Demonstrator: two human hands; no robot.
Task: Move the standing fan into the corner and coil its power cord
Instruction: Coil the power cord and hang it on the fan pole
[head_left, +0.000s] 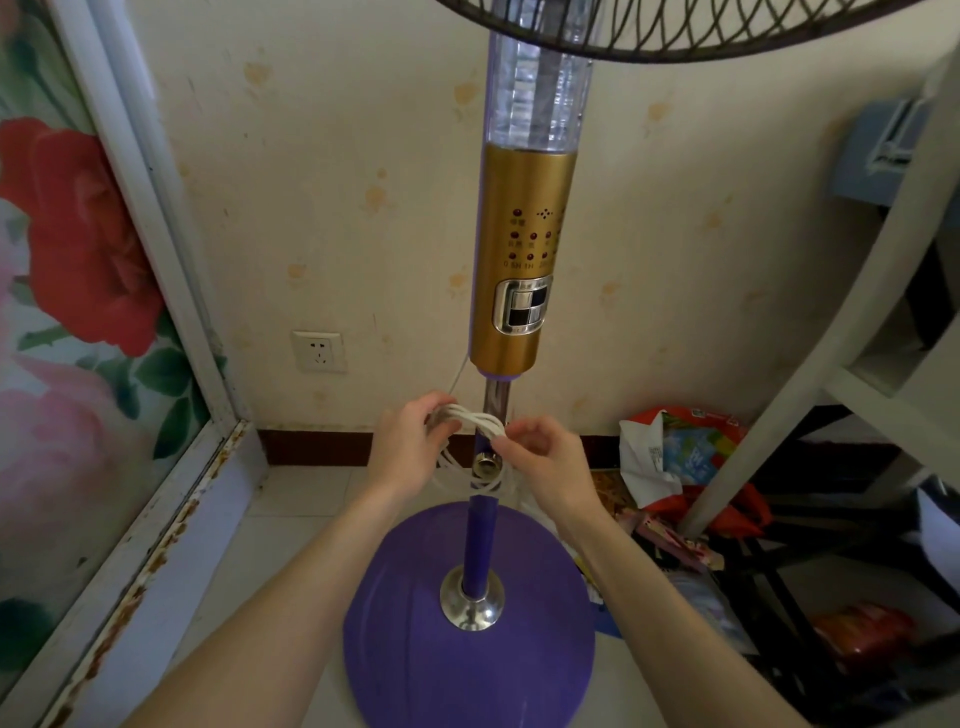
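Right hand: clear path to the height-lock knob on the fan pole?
Probably yes. The knob sits just below the right hand, facing the person, with only loose cord loops hanging around it. But both hands hold the cord, so one must let go.

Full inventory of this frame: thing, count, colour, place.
fan: 1, gold body, purple round base, by the wall, centre
power cord: 1, white, looped at the fan pole, held by both hands
wall socket: 1, white, on the wall left of the fan, nothing plugged in
flower panel: 1, red and pink blooms, white frame, far left
shelf frame: 1, white, right side
bags and packets: several, mixed colours, on the floor under the shelf frame
left hand: 1, gripping the cord
right hand: 1, pinching the cord
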